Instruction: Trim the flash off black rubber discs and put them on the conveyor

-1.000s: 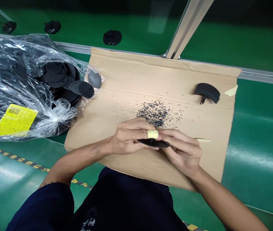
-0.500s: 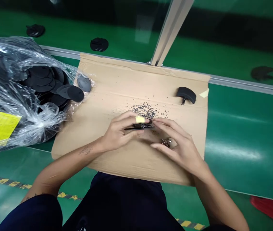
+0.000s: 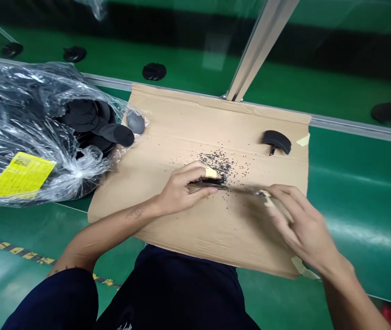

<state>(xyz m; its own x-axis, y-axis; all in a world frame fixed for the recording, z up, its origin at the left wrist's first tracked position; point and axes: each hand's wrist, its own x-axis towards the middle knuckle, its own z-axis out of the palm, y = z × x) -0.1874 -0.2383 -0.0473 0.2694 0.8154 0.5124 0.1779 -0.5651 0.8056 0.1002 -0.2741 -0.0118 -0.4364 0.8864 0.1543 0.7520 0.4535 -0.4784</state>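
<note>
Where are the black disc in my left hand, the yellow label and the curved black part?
Black disc (image 3: 210, 184): head view, on its visible edge.
Yellow label (image 3: 23, 176): head view, middle of the printed face.
Curved black part (image 3: 278, 139): head view, on its arched body.

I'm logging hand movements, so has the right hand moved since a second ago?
Yes: judged against the cardboard sheet, the right hand has moved rightward, away from the left hand, toward the cardboard sheet's right edge.
</note>
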